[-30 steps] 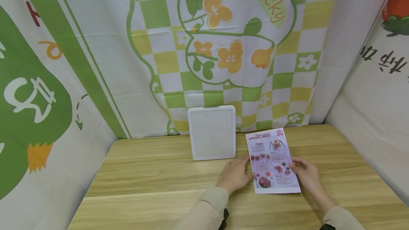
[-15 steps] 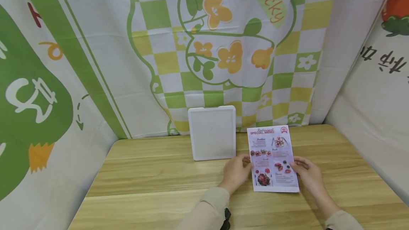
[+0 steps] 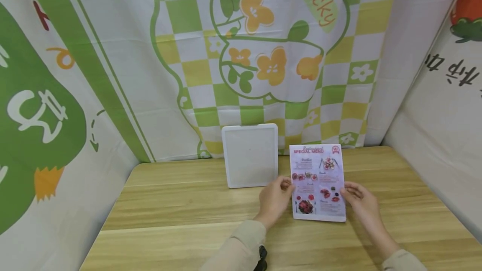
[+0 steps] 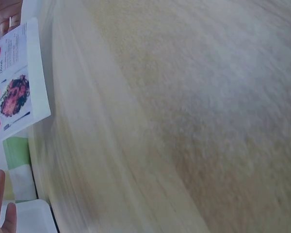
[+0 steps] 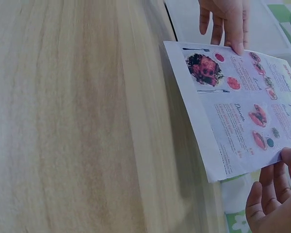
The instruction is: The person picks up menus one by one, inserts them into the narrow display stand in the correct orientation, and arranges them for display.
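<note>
A printed menu sheet, headed "SPECIAL MENU" with food pictures, is held up facing the head camera. My left hand pinches its left edge, thumb in front and fingers behind. On the opposite edge my right hand pinches it the same way. In the right wrist view the menu tilts above the table, a shadow beneath its lower edge. The left wrist view catches only the menu's lower corner and a few fingertips.
A white rectangular board with a raised rim stands upright at the back of the wooden table, left of the menu. Behind the table hangs a green and yellow checked curtain. More printed cloth covers both sides.
The menu has been raised and straightened from a slight slant, and shifted a little left. Both hands moved with it, keeping its side edges. The white board stayed in place.
</note>
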`<state>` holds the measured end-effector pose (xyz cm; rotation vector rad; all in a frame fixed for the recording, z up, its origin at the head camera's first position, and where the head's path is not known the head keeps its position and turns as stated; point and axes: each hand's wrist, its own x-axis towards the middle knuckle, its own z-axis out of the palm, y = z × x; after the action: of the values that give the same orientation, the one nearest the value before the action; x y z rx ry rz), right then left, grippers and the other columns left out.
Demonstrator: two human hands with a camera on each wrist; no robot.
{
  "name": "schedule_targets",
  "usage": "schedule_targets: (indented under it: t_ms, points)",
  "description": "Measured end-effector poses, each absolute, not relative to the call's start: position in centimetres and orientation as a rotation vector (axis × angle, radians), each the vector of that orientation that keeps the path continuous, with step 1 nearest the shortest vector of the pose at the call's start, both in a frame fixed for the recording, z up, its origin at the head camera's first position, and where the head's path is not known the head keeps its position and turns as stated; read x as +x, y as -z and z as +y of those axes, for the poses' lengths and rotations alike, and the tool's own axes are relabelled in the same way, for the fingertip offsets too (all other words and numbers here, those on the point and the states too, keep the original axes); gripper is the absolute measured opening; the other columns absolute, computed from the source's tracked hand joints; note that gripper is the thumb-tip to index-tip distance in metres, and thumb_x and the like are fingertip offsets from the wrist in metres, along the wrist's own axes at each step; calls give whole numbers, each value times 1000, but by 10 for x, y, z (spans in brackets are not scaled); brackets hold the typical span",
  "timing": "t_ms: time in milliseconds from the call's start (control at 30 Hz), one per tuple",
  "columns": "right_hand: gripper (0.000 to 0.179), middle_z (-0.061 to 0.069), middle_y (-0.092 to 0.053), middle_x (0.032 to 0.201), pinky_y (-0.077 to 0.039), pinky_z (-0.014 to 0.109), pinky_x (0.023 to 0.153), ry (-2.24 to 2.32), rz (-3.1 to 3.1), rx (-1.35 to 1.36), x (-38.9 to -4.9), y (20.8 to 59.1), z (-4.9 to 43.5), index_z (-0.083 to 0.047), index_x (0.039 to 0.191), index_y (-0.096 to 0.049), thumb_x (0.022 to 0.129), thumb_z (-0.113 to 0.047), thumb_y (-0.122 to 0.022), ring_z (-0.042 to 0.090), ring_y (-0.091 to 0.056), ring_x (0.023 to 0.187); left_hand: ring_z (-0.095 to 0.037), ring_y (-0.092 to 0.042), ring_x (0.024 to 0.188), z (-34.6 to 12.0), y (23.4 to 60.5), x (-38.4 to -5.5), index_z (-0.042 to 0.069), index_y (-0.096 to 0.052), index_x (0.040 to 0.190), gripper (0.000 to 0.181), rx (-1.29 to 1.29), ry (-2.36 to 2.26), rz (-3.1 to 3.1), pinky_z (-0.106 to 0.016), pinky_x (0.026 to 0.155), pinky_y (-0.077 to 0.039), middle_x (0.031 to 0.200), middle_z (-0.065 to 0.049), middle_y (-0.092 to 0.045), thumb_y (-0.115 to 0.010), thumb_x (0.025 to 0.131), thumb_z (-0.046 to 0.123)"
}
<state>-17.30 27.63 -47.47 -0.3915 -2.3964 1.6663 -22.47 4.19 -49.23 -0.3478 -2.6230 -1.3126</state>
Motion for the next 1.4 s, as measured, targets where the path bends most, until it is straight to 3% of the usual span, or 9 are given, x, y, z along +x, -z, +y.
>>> schedule_targets:
  t_ms: [167,233,367,633,967,1400]
  points:
    - [40,-5,-69,97,-49,11,73,-1620,-2381,-340,-171,470,271,7,126,-58,96,-17,-67,-11,-56,82,0,-62,79,34,489,-222,20,-70,106,17,-345,1333,-2564,-24,72,-48,90,14,-71,-71,92,30]
    - [39,0,-70,100,-49,11,73,-1623,-2373,-320,-170,468,267,8,125,-58,96,-17,-67,-10,-57,83,-1,-63,80,31,486,-221,21,-69,106,17,-343,1328,-2534,-24,72,-48,90,14,-71,-71,92,30]
    - [38,-1,-70,98,-49,11,74,-1663,-2339,-295,-172,464,257,7,125,-58,96,-15,-67,-9,-58,84,-4,-64,83,22,482,-220,22,-69,108,18,-320,1319,-2504,-27,74,-48,92,15,-70,-71,92,31]
    - [35,-8,-68,95,-50,11,77,-1721,-2276,-266,-177,457,239,7,123,-59,95,-12,-68,-7,-59,84,-4,-63,80,5,474,-221,24,-69,109,19,-273,1319,-2482,-25,69,-48,91,16,-70,-71,92,33]
    - [33,13,-69,103,-54,20,72,-1759,-2268,-218,-183,446,219,9,122,-59,94,-7,-67,-2,-60,79,-5,-64,78,-17,469,-218,22,-69,107,18,-286,1291,-2425,-25,66,-48,89,14,-70,-71,92,32]
    - [30,18,-68,104,-53,19,72,-1748,-2288,-120,-195,436,193,8,118,-61,92,-4,-69,1,-60,80,-9,-63,77,-45,456,-215,21,-69,104,16,-214,1275,-2367,-27,62,-46,86,13,-69,-73,91,28]
